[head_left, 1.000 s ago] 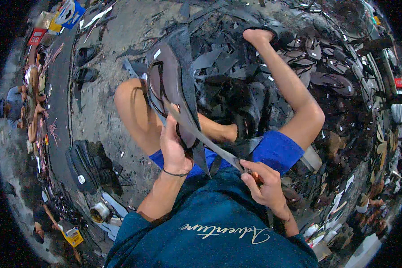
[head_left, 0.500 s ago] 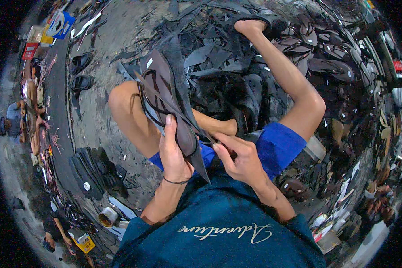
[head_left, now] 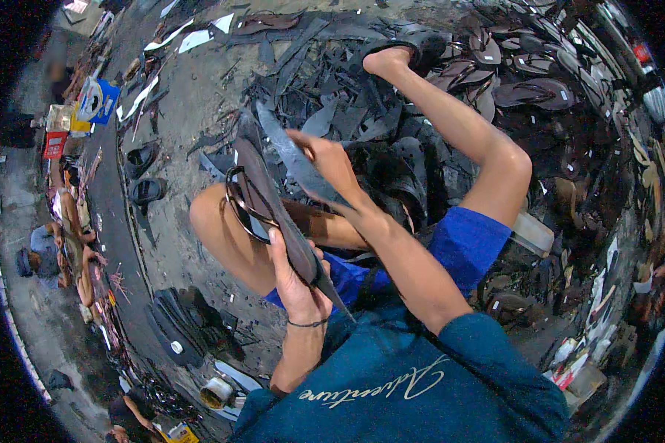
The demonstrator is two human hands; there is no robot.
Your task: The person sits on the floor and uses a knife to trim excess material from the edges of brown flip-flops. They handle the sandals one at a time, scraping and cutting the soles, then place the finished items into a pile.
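A brown flip-flop (head_left: pixel 262 181) with glossy dark straps stands tilted in my left hand (head_left: pixel 299 284), thumb on the top and fingers wrapped behind the sole. A pointed dark rubber flap (head_left: pixel 334 295) sticks out below its heel end. To the right of the flip-flop is a long grey rubber strip (head_left: pixel 292 155). My right hand (head_left: pixel 326 166) is closed at the strip's upper right edge and seems to grip it, though motion smears the fingers. Whether a tool is also in that hand cannot be made out.
Dark rubber scraps (head_left: pixel 295 74) lie heaped ahead, and many flip-flops (head_left: pixel 528 92) pile up at the far right. Black sandals (head_left: pixel 148 190) and stacked dark soles (head_left: pixel 174 328) lie to the left. Another person (head_left: pixel 44 251) sits at the far left.
My right hand has moved up and forward from beside the heel, and the grey strip now stands apart from the flip-flop's upper edge. My left hand has shifted slightly down with the flip-flop.
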